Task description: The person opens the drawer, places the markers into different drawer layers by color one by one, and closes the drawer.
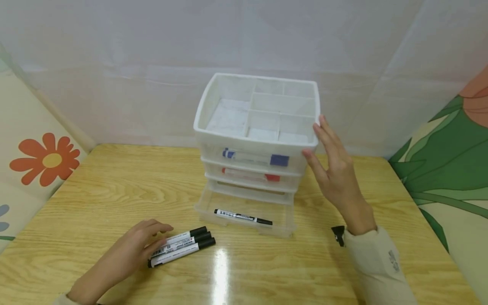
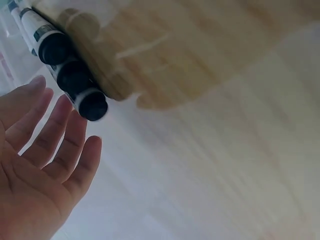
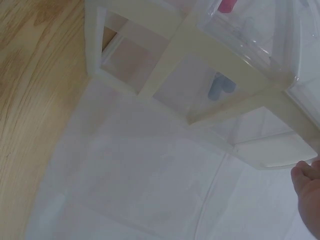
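A white plastic drawer unit [image 1: 255,127] stands near the back of the table, its bottom drawer [image 1: 282,226] pulled out. One black marker [image 1: 243,216] lies in that drawer. Resting on the upper right corner of the unit is my right hand [image 1: 337,173], fingers extended along the rim. Three white markers with black caps [image 1: 183,245] lie side by side on the table, front left of the drawer. My left hand [image 1: 133,248] is beside them, fingers loosely bent around their left ends. In the left wrist view, the left fingers [image 2: 65,145] are spread just below the marker ends.
A blue marker [image 1: 255,157] shows through the upper drawer and a red marker [image 1: 250,174] through the middle one. The unit's top tray has several compartments. A small black object [image 1: 338,234] lies by the right sleeve. A pale curtain [image 1: 152,76] hangs behind the wooden table [image 1: 126,182].
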`<state>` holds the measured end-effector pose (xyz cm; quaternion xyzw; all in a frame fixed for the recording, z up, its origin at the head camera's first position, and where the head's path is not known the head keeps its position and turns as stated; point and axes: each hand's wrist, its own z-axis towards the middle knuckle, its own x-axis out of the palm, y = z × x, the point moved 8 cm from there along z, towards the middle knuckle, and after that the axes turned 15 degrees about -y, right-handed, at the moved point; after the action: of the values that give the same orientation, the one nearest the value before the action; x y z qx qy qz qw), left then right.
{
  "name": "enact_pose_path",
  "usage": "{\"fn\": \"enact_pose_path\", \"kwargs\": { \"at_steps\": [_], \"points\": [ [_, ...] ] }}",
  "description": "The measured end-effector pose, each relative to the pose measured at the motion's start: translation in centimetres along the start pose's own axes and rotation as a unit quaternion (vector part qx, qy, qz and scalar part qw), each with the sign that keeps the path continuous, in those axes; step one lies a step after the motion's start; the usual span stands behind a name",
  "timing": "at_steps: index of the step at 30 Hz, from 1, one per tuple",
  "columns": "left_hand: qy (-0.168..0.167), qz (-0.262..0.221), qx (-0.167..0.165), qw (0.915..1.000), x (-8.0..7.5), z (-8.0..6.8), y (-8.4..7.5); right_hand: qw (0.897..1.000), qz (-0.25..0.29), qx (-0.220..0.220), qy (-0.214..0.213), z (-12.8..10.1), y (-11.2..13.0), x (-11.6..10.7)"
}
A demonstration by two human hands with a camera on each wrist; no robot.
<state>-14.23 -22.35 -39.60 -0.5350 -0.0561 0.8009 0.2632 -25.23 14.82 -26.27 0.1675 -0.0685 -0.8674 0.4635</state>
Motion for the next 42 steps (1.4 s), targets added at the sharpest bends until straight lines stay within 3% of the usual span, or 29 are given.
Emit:
{"fn": "enact_pose_path", "kwargs": {
  "at_steps": [5, 10, 22, 28, 34, 42],
  "points": [
    [0.012, 0.019, 0.006, 0.9997, 0.0, -0.7, 0.9, 1.0, 0.0, 0.001, 0.004, 0.0, -0.1, 0.0],
    [0.038, 0.013, -0.007, 0.9992, 0.1, -0.9, 1.5, 1.0, 0.001, 0.002, 0.003, 0.1, -0.1, -0.1],
    [0.096, 0.013, -0.027, 0.9949, 1.1, -0.9, 1.9, 1.0, 0.003, -0.004, 0.003, 0.0, -0.1, 0.0],
    [0.096, 0.016, -0.026, 0.995, 1.2, -1.0, 1.9, 1.0, 0.005, -0.001, 0.002, 0.0, -0.1, 0.0],
    [0.058, 0.019, 0.002, 0.9981, 0.7, -1.0, 1.5, 1.0, 0.006, -0.001, 0.003, 0.0, -0.1, 0.0],
    [0.072, 0.035, -0.053, 0.9954, 0.5, -1.0, 1.8, 1.0, 0.012, -0.002, -0.003, 0.1, 0.0, 0.0]
  ]
}}
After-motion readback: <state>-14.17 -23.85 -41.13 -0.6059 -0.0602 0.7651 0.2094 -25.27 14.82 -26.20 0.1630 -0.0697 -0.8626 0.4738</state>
